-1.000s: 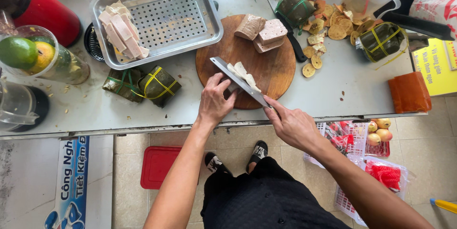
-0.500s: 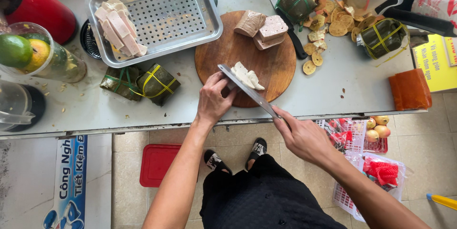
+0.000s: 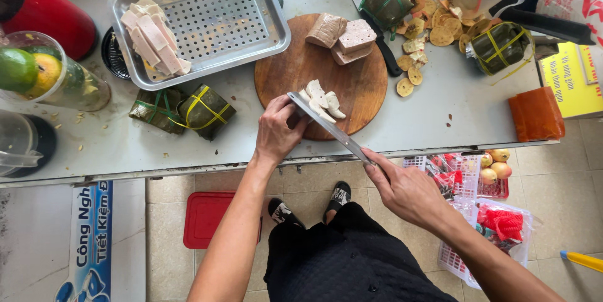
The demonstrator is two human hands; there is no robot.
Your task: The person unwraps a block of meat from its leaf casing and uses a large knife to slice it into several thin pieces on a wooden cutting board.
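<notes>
Your right hand [image 3: 408, 189] is wrapped around the handle of one cleaver [image 3: 330, 127], its flat blade carrying a small heap of pale slices [image 3: 321, 102] over the lower edge of the round wooden cutting board [image 3: 295, 70]. Your left hand [image 3: 276, 132] is curled against the blade's far end, steadying the slices. Three pinkish blocks [image 3: 342, 35] lie at the board's top. One perforated metal tray [image 3: 213, 19], upper left, holds more slices. Two leaf-wrapped parcels [image 3: 182, 110] lie left of the board on the desk [image 3: 440, 107], two more at upper right.

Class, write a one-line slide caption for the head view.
Right hand lifts pale slices on a knife blade over a round wooden board, left hand steadying them.
</notes>
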